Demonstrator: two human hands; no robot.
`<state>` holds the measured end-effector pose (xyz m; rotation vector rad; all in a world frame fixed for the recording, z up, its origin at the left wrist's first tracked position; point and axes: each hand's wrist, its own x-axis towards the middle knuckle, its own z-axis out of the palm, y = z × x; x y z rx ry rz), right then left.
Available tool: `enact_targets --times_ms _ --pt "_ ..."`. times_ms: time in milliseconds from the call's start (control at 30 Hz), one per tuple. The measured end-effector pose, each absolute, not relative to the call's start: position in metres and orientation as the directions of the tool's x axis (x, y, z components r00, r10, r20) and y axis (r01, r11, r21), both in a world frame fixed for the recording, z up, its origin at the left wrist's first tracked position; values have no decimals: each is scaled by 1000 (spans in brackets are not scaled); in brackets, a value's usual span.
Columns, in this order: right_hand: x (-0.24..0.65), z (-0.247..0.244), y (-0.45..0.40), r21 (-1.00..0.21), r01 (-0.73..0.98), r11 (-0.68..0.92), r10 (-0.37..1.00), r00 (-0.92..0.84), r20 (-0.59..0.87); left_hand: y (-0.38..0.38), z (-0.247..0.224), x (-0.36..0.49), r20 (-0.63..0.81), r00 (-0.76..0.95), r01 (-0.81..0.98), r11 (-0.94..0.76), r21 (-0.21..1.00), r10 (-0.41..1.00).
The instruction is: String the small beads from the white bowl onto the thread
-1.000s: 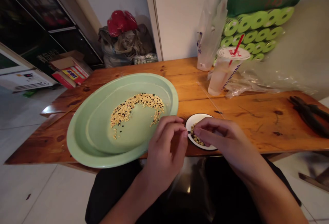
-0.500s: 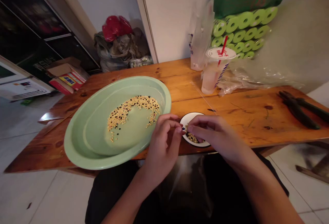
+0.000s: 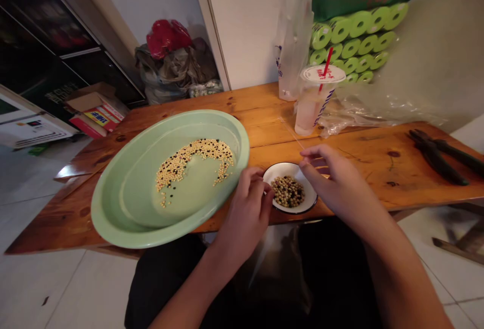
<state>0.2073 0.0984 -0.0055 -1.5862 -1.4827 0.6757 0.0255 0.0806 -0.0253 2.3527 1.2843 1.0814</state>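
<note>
A small white dark-rimmed bowl [image 3: 269,173] sits near the table's front edge, with yellow and black beans [image 3: 288,191] in it. At the bowl's left rim is my left hand [image 3: 249,205], its fingers curled and pinched together; what they hold is hidden. My right hand [image 3: 333,178] is over the bowl's right rim, thumb and forefinger pinched; anything between them is too small to tell. A thin pale line [image 3: 291,132] on the table runs toward these fingertips. Left of my hands stands a large green basin [image 3: 113,183] with more yellow and black beans [image 3: 192,155] spread on its bottom.
Behind the bowl stands a plastic cup [image 3: 308,110] with a red straw, beside a clear plastic bag [image 3: 293,67]. Pliers [image 3: 438,155] lie at the table's right end. Green rolls [image 3: 351,42] are stacked against the wall. An open carton [image 3: 98,112] is beyond the table's left side.
My right hand has moved up and right, away from my left fingers, uncovering the beans in the bowl. A black bean seen at my left fingertips is now out of sight.
</note>
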Motion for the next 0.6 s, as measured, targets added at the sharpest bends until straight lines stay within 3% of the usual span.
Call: enact_targets --times_ms 167,300,467,600 --pt "211 -9 101 -820 567 80 973 133 187 80 -26 25 525 350 619 -612 492 776" --pt "210 -8 100 -819 564 108 991 0 131 78 -19 24 591 294 589 -629 508 752" --pt "204 4 94 -871 465 155 964 -262 31 73 -11 21 661 201 572 -635 519 723" --pt "204 14 91 -930 350 116 952 -307 3 72 -7 19 703 152 530 -657 536 695"
